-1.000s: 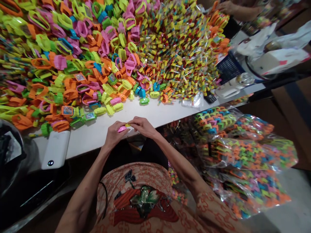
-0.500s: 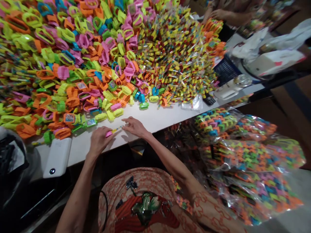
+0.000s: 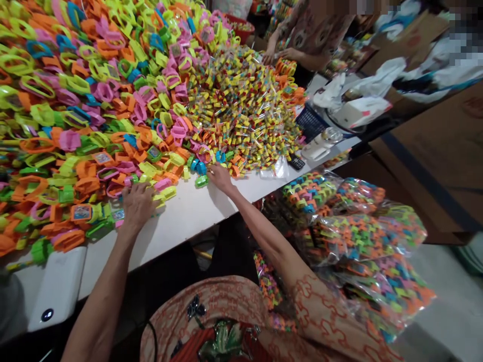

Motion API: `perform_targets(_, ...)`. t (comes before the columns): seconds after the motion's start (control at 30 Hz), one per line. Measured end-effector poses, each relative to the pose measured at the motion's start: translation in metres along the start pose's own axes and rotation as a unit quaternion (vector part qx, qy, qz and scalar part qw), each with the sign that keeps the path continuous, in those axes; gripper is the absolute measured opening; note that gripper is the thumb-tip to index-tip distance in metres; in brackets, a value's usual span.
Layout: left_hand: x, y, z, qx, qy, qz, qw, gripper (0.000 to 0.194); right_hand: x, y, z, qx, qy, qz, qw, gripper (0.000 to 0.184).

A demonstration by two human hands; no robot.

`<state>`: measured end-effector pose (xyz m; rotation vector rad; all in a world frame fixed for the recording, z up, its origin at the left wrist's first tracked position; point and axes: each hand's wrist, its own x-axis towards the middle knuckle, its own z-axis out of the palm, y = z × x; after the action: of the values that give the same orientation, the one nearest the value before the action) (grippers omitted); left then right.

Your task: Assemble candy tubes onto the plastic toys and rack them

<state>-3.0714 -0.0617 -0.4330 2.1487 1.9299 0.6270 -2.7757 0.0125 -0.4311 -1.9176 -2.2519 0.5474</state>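
My left hand (image 3: 138, 205) lies over the front edge of a heap of plastic toy watches (image 3: 70, 141) in orange, pink, yellow, green and blue. Its fingers are bent and spread among the watches, and the tips are partly hidden. My right hand (image 3: 221, 179) reaches to the front of a pile of small clear tubes with yellow ends (image 3: 245, 108). The fingers are curled together beside a blue toy watch (image 3: 198, 166) and a green toy watch (image 3: 201, 181). Whatever they pinch is too small to make out.
The white table (image 3: 188, 213) carries a white power bank (image 3: 60, 286) at left. A black remote (image 3: 296, 161), a bottle (image 3: 317, 150) and a blue basket (image 3: 310, 123) are at right. Filled plastic bags (image 3: 362, 234) lie below. Another person's hands (image 3: 277, 53) are at the far side.
My hands have moved apart. The left no longer shows the pink piece with a tube and is on the watches; the right has reached forward to the tubes. The view has turned right.
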Motion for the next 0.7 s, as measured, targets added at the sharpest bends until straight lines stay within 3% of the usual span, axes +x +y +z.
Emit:
perform_targets(0.07,-0.005,0.011,0.0,-0.135,0.047,-0.076,0.987,0.019,0.009,-0.01,0.003,-0.016,-0.021,-0.013,1.0,0.025)
perform_targets(0.1,-0.008,0.018,0.0,-0.22,0.06,-0.134,0.964,0.022,0.013,-0.015,0.004,-0.026,-0.03,-0.015,0.999,0.026)
perform_targets(0.2,-0.022,0.04,0.0,-0.463,0.037,-0.302,0.833,0.036,0.018,-0.023,0.005,-0.04,-0.033,-0.003,0.999,0.036)
perform_targets(0.27,-0.031,0.05,0.0,-0.562,-0.003,-0.35,0.749,0.049,0.013,-0.022,0.003,-0.031,-0.023,0.011,0.999,0.039)
perform_targets(0.3,-0.036,0.054,0.0,-0.591,-0.02,-0.357,0.723,0.054,0.008,-0.019,0.002,-0.015,-0.016,0.021,1.0,0.039)
perform_targets(0.37,-0.046,0.059,0.001,-0.614,-0.04,-0.353,0.705,0.058,-0.007,-0.014,0.001,0.061,-0.017,0.046,0.997,0.029)
perform_targets(0.43,-0.056,0.062,0.004,-0.599,-0.032,-0.328,0.73,0.053,-0.026,-0.011,0.003,0.212,-0.038,0.07,0.974,0.01)
perform_targets(0.47,-0.059,0.063,0.006,-0.579,-0.019,-0.305,0.756,0.049,-0.037,-0.012,0.005,0.303,-0.058,0.082,0.948,0.004)
perform_targets(0.6,-0.068,0.069,0.014,-0.438,0.056,-0.162,0.882,0.034,-0.077,-0.036,0.019,0.59,-0.113,0.09,0.794,0.02)
perform_targets(0.7,-0.068,0.072,0.017,-0.339,0.065,-0.104,0.933,0.024,-0.094,-0.062,0.028,0.672,-0.106,0.04,0.731,0.03)
